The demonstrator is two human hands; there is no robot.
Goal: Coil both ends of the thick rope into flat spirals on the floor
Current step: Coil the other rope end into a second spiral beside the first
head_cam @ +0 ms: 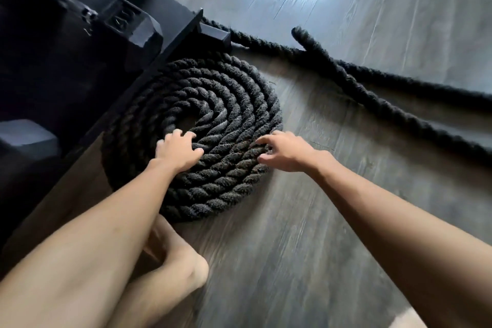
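Thick black twisted rope [213,104] in flat spiral on grey wood-grain floor [306,221]; left hand [178,152] on coils, fingers spread; right hand [286,153] at rim, fingers loosely curled, apart.

Thick black rope [213,104] of coarse, fuzzy twisted fibre, matt. Grey wood-grain plank floor [306,221] with a soft sheen. Matt black frame [170,16], apparently metal.

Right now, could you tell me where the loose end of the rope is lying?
In the head view it lies uncoiled on the floor at upper right, its tip beyond the spiral, crossing another rope stretch near the black frame.
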